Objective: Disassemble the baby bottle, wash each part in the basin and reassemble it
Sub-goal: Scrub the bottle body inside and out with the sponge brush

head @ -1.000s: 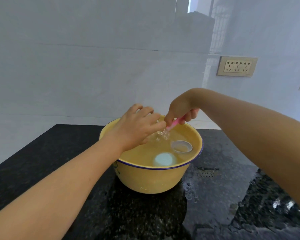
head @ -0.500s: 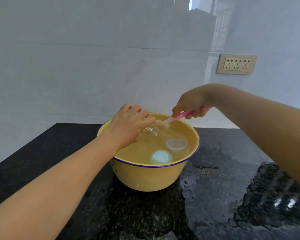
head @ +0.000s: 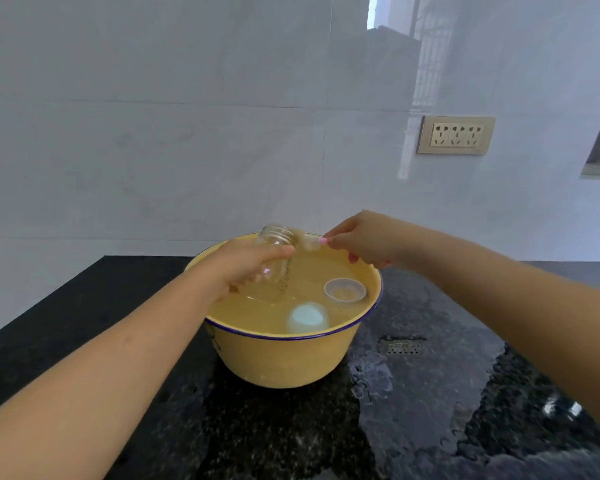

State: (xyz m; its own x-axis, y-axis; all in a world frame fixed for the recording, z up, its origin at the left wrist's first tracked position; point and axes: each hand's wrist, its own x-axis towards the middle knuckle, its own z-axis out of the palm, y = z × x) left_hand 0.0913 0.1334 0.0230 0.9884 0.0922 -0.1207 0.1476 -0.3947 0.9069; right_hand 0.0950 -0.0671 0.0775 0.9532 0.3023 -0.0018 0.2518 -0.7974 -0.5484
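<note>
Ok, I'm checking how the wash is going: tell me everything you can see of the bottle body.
The bottle body is clear, with a threaded open neck and measuring marks down its side; nothing is screwed on. The left hand grips its middle, holding it tilted over the yellow basin, neck up, base down at the water. The pale head of a brush, held by the right hand, sits beside its mouth.

Both bare forearms reach forward and converge. The left hand (head: 250,268) is knuckles up, fingers and thumb wrapped round the clear bottle (head: 277,236), whose mouth tilts up and away. The right hand (head: 366,242), wrist bent downward, pinches the pink brush handle (head: 323,240) at its fingertips, just beside that mouth.
</note>
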